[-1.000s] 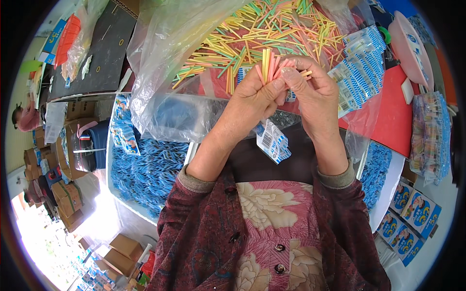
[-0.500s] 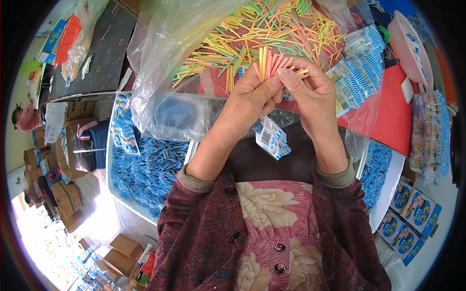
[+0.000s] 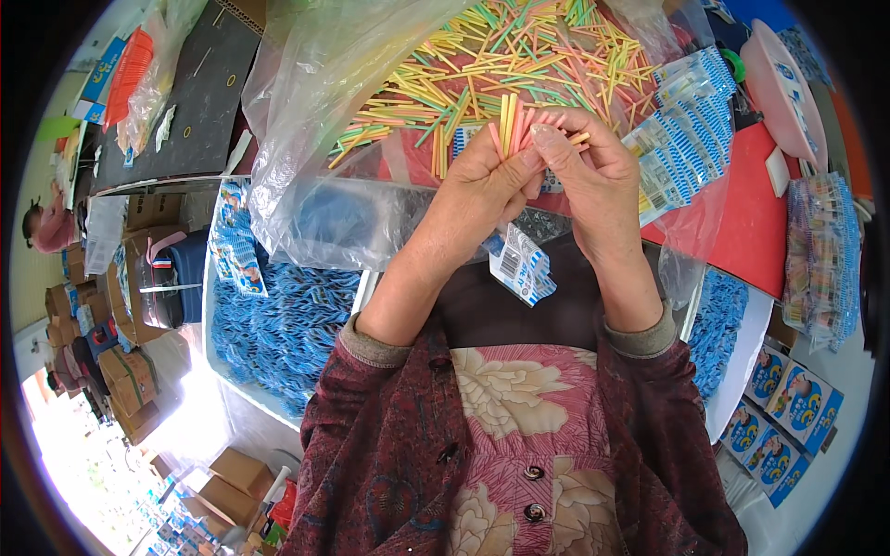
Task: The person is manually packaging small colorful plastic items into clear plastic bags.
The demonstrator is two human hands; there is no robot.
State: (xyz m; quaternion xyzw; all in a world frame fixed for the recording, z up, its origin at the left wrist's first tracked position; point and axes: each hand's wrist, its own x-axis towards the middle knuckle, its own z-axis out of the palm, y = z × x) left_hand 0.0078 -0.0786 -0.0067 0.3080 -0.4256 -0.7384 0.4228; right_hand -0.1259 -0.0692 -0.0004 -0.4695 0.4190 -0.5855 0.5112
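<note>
My left hand pinches a small fan of thin pink and yellow sticks between thumb and fingers. Close against it, my right hand is closed on the other side of the bunch, its thumb pressed near the sticks. A few stick ends poke out past the right fingers. Beneath my left hand hangs a small blue and white packet; whether the fingers grip it is hidden. Behind both hands spreads a loose heap of pink, yellow and green sticks on a red surface.
Clear plastic sheeting drapes over the left of the heap. Strips of blue and white packets lie at the right, near a pink basin. White bins of blue packets flank me. Cardboard boxes stand at lower left.
Both hands stay nearly in place, with slight finger shifts around the sticks. The hanging packet has turned a little, showing a different part of its face.
</note>
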